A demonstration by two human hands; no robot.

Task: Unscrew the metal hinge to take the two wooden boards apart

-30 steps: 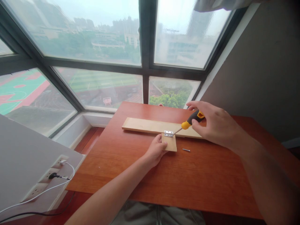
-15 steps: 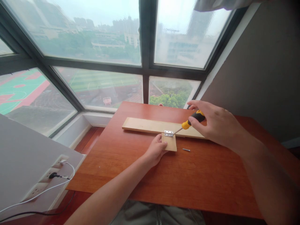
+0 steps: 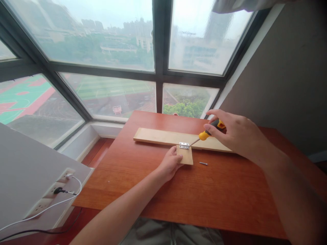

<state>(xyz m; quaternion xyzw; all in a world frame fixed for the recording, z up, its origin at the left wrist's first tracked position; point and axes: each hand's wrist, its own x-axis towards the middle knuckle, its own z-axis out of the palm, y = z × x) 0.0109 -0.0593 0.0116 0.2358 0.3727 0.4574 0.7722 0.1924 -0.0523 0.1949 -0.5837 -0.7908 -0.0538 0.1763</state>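
My left hand (image 3: 171,162) is closed on the left edge of a small wooden board (image 3: 186,157), thumb on top. A silver metal hinge (image 3: 184,145) joins this piece to a long wooden plank (image 3: 158,136) lying across the table. My right hand (image 3: 236,136) grips a yellow and black screwdriver (image 3: 211,129) by its handle. The slanted shaft runs down to the hinge's right end, where the tip meets a screw too small to make out clearly. Just right of the small board lies a loose silver screw (image 3: 203,163).
The reddish-brown wooden table (image 3: 143,197) stands against large framed windows (image 3: 107,85). A grey wall (image 3: 288,81) rises on the right. At lower left, cables (image 3: 76,190) are plugged into wall sockets (image 3: 52,194).
My right hand has shifted slightly on the screwdriver handle, its fingers a little further right. The left hand, boards and loose screw stay in place.
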